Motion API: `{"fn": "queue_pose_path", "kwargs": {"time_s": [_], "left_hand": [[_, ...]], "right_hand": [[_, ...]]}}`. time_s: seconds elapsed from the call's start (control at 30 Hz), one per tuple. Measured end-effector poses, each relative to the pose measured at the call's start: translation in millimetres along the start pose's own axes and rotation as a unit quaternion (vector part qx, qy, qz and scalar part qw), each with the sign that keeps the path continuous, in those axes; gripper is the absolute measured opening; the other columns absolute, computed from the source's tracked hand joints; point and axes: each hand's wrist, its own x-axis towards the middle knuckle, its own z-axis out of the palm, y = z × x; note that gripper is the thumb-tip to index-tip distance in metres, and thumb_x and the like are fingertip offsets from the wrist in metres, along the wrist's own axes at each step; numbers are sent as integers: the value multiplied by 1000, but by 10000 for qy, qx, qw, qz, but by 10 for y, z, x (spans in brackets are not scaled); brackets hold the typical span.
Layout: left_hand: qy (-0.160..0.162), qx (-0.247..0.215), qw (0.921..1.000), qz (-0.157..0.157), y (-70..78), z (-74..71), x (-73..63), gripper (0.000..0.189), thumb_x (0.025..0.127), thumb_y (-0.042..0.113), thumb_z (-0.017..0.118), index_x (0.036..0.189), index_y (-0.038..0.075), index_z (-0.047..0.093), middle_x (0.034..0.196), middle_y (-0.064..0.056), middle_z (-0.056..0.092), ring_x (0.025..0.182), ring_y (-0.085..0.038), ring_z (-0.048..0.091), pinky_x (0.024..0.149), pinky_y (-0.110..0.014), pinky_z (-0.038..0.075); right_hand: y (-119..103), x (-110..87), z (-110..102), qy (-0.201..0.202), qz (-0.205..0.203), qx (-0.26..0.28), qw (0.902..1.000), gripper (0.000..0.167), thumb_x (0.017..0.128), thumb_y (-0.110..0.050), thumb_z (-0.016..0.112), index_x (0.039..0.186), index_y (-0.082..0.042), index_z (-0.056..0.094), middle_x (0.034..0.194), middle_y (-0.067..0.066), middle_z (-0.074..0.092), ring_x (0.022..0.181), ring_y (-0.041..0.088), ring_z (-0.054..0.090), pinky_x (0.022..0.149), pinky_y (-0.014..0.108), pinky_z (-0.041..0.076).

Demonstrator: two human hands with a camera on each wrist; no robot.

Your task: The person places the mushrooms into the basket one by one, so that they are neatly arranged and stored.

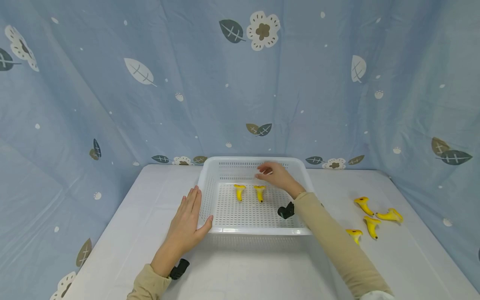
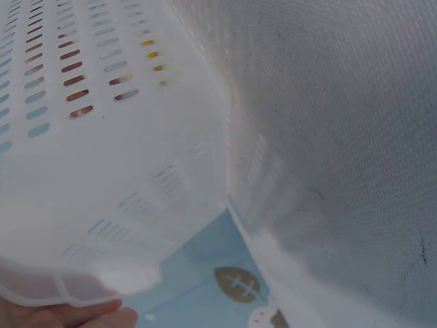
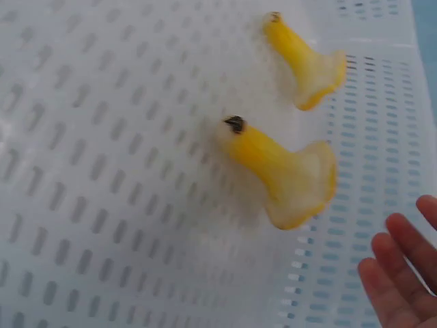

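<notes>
A white perforated plastic basket [image 1: 258, 230] stands before me. Inside it, two yellow trumpet-shaped mushroom-like pieces [image 1: 240, 192] [image 1: 260, 193] lie side by side toward the back; their pale flared ends and dark tips show in the right wrist view. My left hand [image 1: 186, 225] rests against the basket's left rim, fingers straight and thumb spread. Above the basket's back right part is my right hand [image 1: 275, 175], fingers loosely bent, with nothing between them. In the right wrist view its fingers [image 3: 392, 273] are apart from the nearer yellow piece [image 3: 280, 181].
Several more yellow mushroom-like pieces [image 1: 372, 227] lie on the white tabletop [image 1: 405, 258] to the right of the basket. Black devices [image 1: 286, 210] [image 1: 179, 269] sit by my wrists. A blue patterned curtain [image 1: 210, 96] surrounds the table's back and sides.
</notes>
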Motion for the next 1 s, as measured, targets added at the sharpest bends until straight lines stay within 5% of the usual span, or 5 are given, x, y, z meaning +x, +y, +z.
{"fn": "queue_pose_path", "kwargs": {"time_s": [0.47, 0.87, 1.0], "left_hand": [[62, 57, 9999, 82, -2, 4, 6, 81, 92, 35, 59, 148, -15, 28, 157, -29, 25, 145, -44, 25, 116, -57, 23], [84, 78, 9999, 93, 1, 2, 11, 81, 91, 34, 59, 147, -16, 30, 156, -30, 27, 144, -45, 26, 115, -59, 25], [99, 89, 9999, 101, 2, -1, 6, 81, 91, 34, 59, 147, -16, 31, 156, -30, 27, 144, -45, 27, 115, -59, 25]], "right_hand": [[-98, -209, -412, 1253, -555, 636, 9885, 31, 97, -21, 65, 122, -3, 67, 114, 15, 67, 102, 31, 63, 88, 47, 53], [-177, -564, -693, 1659, -878, 686, 9798, 30, 98, -19, 64, 121, -1, 68, 116, 17, 67, 103, 30, 62, 92, 45, 51], [-141, -731, -802, 1858, -967, 491, 9766, 29, 98, -19, 64, 121, -1, 67, 117, 16, 67, 103, 28, 63, 90, 34, 51]]}}
